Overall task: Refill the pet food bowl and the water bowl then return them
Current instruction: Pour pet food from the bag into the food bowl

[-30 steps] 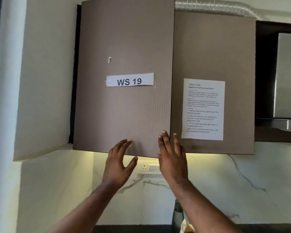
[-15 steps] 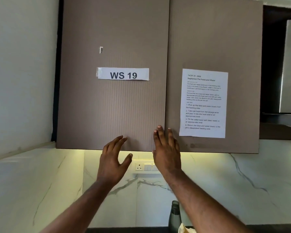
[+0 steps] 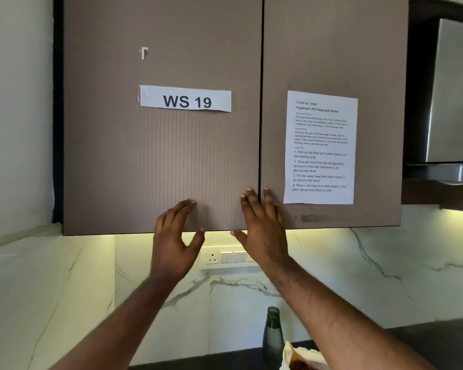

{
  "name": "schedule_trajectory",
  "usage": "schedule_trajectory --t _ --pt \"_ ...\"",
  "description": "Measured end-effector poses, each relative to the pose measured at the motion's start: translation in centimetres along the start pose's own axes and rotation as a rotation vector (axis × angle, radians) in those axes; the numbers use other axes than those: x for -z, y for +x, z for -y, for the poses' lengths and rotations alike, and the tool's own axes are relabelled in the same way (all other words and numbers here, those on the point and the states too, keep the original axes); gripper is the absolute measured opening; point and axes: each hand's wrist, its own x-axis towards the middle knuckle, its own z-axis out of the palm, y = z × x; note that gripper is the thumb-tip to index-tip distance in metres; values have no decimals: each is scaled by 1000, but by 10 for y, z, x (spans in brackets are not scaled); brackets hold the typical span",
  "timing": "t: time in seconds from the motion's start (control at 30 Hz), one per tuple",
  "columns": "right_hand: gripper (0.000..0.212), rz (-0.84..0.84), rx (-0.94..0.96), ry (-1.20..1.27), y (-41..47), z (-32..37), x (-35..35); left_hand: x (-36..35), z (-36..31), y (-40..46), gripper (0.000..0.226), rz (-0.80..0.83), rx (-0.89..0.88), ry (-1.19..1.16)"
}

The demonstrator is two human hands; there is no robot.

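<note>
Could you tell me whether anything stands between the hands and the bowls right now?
No bowl is in view, so that cannot be told. Both the left hand and right hand are at the shut cabinet doors.

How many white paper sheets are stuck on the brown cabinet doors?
2: the white "WS 19" paper strip on the left brown door, the white printed task sheet on the right brown door.

I see 2 bare forearms coming up from the bottom of the frame, no sleeves on either as far as the lower edge shows. The left hand [image 3: 175, 244] and right hand [image 3: 262, 231], both near the centre, carry no rings, watch, bands or gloves. Short, pale fingernails show on the fingers [image 3: 249, 198] of the right hand. Fine hair runs along both forearms.
</note>
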Motion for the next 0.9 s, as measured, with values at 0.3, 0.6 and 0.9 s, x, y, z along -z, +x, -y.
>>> schedule_trajectory --t 0.3,0.6,0.9 --pt "96 -29 -34 102 -46 5 -9 -22 3 -30 55 47 -47 -157" --pt "112 253 -203 176 -158 -19 -29 -83 19 -112 62 356 127 -402" --pt "128 511 -559 266 -285 -86 -34 -170 39 -197 78 1030 599 -420"
